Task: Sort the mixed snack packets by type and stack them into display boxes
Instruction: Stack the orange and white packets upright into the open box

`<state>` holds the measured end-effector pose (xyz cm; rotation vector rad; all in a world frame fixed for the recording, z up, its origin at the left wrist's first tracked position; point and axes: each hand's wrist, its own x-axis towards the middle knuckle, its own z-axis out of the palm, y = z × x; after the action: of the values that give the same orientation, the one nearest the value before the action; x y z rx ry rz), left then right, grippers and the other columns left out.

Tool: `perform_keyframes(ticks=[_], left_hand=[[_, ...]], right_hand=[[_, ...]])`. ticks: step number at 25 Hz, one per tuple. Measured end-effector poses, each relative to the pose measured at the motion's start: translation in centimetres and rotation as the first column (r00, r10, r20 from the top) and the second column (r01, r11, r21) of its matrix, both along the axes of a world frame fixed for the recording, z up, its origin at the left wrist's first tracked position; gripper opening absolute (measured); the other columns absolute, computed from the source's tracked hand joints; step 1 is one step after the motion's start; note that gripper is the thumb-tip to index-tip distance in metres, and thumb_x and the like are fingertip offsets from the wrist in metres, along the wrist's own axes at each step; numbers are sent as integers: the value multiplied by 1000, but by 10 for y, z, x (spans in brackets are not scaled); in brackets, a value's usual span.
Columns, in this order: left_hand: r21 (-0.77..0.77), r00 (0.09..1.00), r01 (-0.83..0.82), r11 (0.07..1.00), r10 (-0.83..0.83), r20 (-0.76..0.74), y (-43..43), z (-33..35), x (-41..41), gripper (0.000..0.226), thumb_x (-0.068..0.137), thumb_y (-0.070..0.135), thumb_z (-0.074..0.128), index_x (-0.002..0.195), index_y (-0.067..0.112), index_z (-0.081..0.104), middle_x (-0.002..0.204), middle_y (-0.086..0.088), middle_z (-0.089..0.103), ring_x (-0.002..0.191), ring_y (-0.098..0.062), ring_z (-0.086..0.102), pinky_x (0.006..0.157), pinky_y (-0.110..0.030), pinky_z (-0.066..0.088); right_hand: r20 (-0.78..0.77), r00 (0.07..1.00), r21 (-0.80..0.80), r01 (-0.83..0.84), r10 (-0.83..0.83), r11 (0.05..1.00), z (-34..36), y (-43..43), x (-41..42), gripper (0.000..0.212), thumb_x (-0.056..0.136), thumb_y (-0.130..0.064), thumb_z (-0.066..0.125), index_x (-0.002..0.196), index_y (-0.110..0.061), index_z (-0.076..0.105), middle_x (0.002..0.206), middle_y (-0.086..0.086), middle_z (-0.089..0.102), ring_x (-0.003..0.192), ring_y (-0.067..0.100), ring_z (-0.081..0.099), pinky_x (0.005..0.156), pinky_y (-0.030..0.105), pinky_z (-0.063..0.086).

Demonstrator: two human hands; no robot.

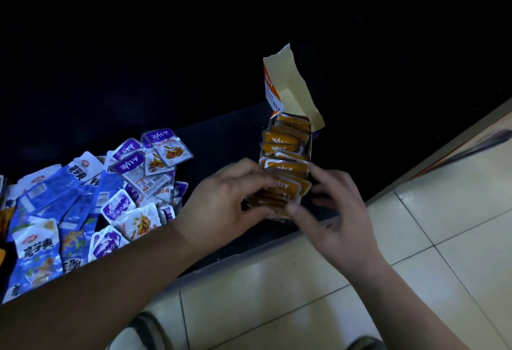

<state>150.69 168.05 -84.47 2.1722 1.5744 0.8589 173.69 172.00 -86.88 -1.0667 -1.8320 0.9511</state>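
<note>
An open orange-and-white display box lies on the dark surface, its lid flap raised at the far end. Several orange snack packets stand in a row inside it. My left hand and my right hand meet at the near end of the box. Their fingers curl around the nearest orange packets, the left hand from the left and the right hand from the right. A mixed pile of purple packets and blue packets lies to the left.
The dark surface ends at a diagonal front edge; beyond it is a cream tiled floor. A few orange packets peek in at the far left edge. The space behind the box is dark.
</note>
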Motion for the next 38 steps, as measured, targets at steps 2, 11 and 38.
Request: perform_keyframes(ticks=[2,11,38], left_hand=[[-20,998,36,999,-37,-57,-2,-3,-1,42,86,43,79,123,26,71,117,11,63,104,-10,63,84,-37,57],[-24,993,-22,999,24,115,-1,0,1,38,87,26,82,123,19,73,118,6,68,108,-11,66,89,-38,57],[102,990,-140,985,139,22,6,-2,13,8,88,25,79,95,20,79,100,8,71,90,-16,62,75,-41,54]], right_hand=[[-135,985,-224,72,-104,972,0,4,-2,32,94,-13,73,117,-35,69,97,-11,71,87,2,67,74,14,50],[-85,985,-268,125,-152,955,-2,22,-18,13,90,-6,76,92,-18,79,90,-3,76,87,12,74,79,32,62],[-61,998,149,-5,15,989,8,4,-16,23,95,-15,73,118,-10,76,123,7,62,108,19,68,81,32,59]])
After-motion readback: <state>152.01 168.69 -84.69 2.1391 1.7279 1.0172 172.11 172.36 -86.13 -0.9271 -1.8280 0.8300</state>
